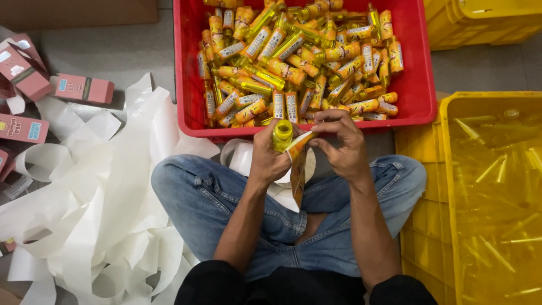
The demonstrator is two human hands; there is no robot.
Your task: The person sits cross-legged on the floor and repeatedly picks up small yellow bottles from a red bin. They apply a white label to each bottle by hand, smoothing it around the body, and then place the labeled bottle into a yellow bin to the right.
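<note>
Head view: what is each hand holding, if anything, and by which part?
The left hand grips a small yellow bottle around its body. The right hand pinches the top end of a label strip beside the bottle.

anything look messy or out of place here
Yes: a loose heap of white backing paper strips sprawls over the floor beside the person's knee, and pink cartons lie scattered at odd angles near it. The labelled bottles in the red crate are jumbled. The left hand holds a yellow bottle; the right hand pinches a label strip.
</note>
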